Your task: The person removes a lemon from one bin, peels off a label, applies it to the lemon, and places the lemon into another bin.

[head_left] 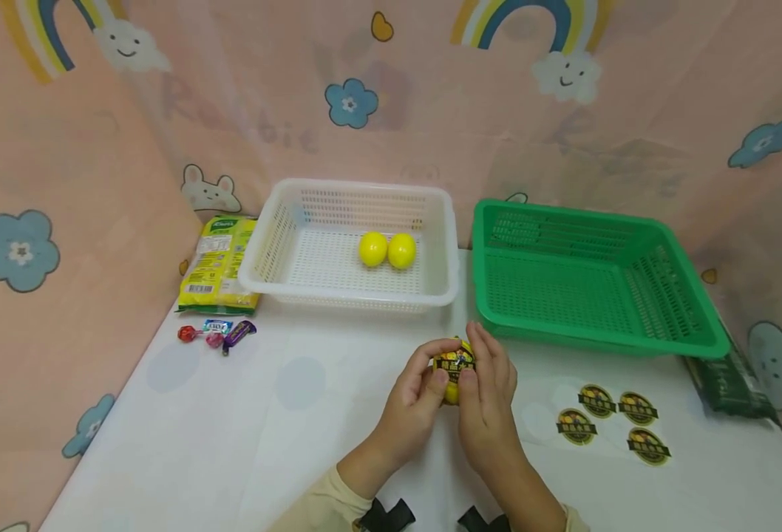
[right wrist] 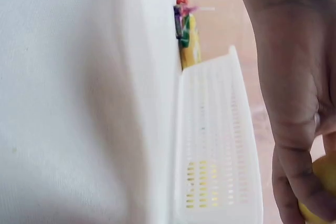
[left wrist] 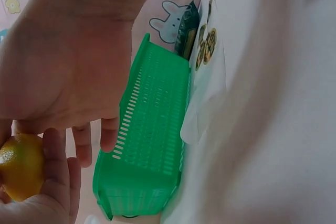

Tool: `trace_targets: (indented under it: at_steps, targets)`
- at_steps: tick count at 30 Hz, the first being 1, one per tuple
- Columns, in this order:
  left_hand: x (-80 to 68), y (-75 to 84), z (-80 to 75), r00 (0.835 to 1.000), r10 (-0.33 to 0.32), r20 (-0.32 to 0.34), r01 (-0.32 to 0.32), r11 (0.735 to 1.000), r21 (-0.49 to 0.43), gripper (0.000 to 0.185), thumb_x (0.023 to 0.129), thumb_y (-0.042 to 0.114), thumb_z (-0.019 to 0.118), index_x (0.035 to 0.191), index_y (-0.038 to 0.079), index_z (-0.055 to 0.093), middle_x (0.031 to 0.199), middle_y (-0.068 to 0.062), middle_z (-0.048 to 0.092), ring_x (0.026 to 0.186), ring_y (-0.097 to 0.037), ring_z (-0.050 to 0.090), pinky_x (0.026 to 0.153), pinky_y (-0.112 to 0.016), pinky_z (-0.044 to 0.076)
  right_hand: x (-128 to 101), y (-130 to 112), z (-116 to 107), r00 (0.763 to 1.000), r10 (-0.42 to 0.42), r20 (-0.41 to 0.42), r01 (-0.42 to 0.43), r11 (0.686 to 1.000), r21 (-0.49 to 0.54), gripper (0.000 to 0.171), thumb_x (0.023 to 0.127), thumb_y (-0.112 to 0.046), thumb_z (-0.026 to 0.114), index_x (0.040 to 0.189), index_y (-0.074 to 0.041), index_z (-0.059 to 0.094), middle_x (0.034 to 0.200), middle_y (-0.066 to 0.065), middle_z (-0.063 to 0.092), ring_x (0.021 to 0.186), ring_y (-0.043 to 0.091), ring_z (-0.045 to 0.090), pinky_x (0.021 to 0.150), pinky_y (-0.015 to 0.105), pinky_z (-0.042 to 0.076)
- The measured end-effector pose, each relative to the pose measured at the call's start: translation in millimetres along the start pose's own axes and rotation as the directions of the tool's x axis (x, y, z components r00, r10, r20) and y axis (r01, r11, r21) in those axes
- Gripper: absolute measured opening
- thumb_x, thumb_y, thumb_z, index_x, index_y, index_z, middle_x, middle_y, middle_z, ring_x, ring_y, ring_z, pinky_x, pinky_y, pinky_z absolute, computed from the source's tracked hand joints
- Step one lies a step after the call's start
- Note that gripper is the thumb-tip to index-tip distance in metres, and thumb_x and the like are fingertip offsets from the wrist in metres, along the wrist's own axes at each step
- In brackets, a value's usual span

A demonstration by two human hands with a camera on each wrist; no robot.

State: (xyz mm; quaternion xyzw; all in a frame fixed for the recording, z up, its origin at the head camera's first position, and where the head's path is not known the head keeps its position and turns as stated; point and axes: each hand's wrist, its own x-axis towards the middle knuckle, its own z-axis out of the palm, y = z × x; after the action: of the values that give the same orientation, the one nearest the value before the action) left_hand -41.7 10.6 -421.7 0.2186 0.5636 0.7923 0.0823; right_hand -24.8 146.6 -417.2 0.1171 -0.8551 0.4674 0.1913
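Observation:
Both hands hold one yellow lemon (head_left: pixel 454 369) just above the white table, in front of the gap between the two baskets. A dark round sticker (head_left: pixel 454 362) lies on its top, under both thumbs. My left hand (head_left: pixel 424 384) cups the lemon (left wrist: pixel 18 166) from the left, and my right hand (head_left: pixel 487 380) wraps it from the right, fingers curled over the lemon (right wrist: pixel 320 187). Two more lemons (head_left: pixel 387 250) lie in the white basket (head_left: pixel 278 236).
A green basket (head_left: pixel 684 325) stands at the back right. Several round stickers (head_left: pixel 613 421) lie on a sheet in front of it. A yellow-green packet (head_left: pixel 218 262) and wrapped candies (head_left: pixel 218 332) lie at the left. A dark green packet (head_left: pixel 730 380) lies at the far right.

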Motion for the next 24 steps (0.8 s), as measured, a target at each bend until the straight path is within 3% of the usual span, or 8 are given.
trace_targets:
  at_steps: [4,8,14,18,24]
  targets:
    - [-1.2,-0.9,-1.3,1.0,0.006,-0.006,-0.006,1.0,0.025,0.038,0.113,0.007,0.043,0.15,-0.003,0.044,0.134,-0.024,0.056,0.109,-0.012,0.061,0.09,-0.023,0.054,0.0,1.1,-0.9,1.0,0.001,0.018,0.0,0.999,-0.038,0.053,0.113,-0.011,0.037,0.164,-0.002,0.03,0.163,0.021,0.029,0.141,0.048,0.024,0.103,0.068,0.024]
    - [-1.5,1.2,-2.6,1.0,0.02,-0.015,-0.02,1.0,0.022,0.04,0.112,0.004,0.045,0.151,-0.003,0.043,0.137,-0.026,0.055,0.113,-0.013,0.061,0.092,-0.023,0.054,1.4,4.4,-2.2,0.999,-0.053,0.0,0.053,0.996,-0.071,0.056,0.112,-0.013,0.042,0.166,-0.003,0.028,0.159,0.024,0.034,0.136,0.049,0.029,0.102,0.066,0.025]
    - [-1.0,3.4,-2.4,1.0,-0.008,-0.029,0.007,1.0,-0.003,0.044,0.11,0.003,0.047,0.153,-0.002,0.041,0.147,-0.024,0.049,0.121,-0.016,0.059,0.096,-0.026,0.055,-0.7,9.7,1.5,0.987,-0.155,-0.046,0.151,0.984,-0.092,0.049,0.113,-0.02,0.047,0.161,-0.011,0.042,0.159,0.022,0.034,0.14,0.048,0.029,0.1,0.063,0.028]
    - [-0.1,2.4,-2.3,0.998,-0.044,-0.054,0.044,0.999,-0.012,0.046,0.107,0.002,0.048,0.153,0.002,0.042,0.152,-0.019,0.046,0.123,-0.017,0.059,0.097,-0.029,0.056,-4.3,9.7,4.8,0.993,-0.119,-0.011,0.117,0.986,-0.12,0.048,0.113,-0.019,0.046,0.159,-0.007,0.041,0.16,0.023,0.033,0.14,0.05,0.028,0.103,0.065,0.026]
    - [-1.0,0.8,-4.0,0.994,-0.073,-0.082,0.071,0.997,-0.034,0.048,0.106,0.0,0.051,0.153,0.001,0.042,0.147,-0.023,0.049,0.12,-0.016,0.059,0.095,-0.026,0.056,-5.7,7.7,-0.8,0.996,-0.061,0.072,0.073,0.983,-0.17,0.056,0.111,-0.016,0.047,0.163,-0.003,0.032,0.161,0.026,0.032,0.141,0.054,0.026,0.106,0.068,0.023]
